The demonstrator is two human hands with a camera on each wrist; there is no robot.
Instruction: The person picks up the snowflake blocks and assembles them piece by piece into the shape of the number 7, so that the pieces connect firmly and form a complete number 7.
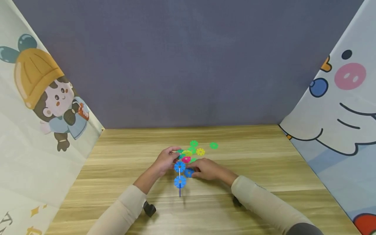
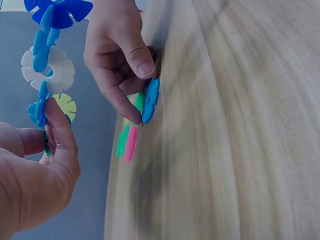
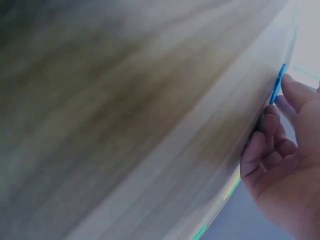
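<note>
My left hand (image 1: 165, 161) pinches one end of a chain of interlocking snowflake discs and holds it above the table. Blue discs (image 1: 180, 181), a white disc (image 2: 62, 77) and a dark blue disc (image 2: 60, 12) show in this chain. Between the left fingers a green disc (image 2: 47, 145) is partly hidden. My right hand (image 1: 207, 169), low over the tabletop, pinches a loose blue disc (image 1: 189, 173) at its edges with thumb and index finger. A pink disc (image 1: 186, 159) lies just beyond it.
Loose green discs (image 1: 213, 145) and a yellow disc (image 1: 200, 151) lie on the wood-grain table (image 1: 235, 209) beyond the hands. A grey panel (image 1: 188, 65) stands behind the table. Printed cartoon sheets flank both sides.
</note>
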